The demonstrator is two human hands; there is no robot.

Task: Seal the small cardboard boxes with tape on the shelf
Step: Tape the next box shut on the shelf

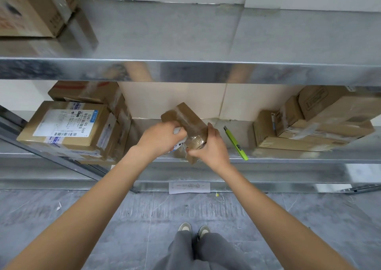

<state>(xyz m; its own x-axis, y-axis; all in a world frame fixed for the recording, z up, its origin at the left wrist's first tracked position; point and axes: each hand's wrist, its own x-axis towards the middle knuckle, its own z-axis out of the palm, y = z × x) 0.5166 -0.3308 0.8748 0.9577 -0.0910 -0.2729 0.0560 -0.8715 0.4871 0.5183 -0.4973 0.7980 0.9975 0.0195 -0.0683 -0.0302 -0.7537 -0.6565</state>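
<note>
Both hands — left hand (162, 139), right hand (210, 146) — fingers closed on small cardboard box (185, 118). Box tilted on shelf (288, 156); green utility knife (236, 143) beside.

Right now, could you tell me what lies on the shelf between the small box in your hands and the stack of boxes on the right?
In the head view, a green utility knife lies there.

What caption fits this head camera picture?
Both hands, left hand and right hand, grip a small taped box over the shelf, beside a green cutter.
</note>
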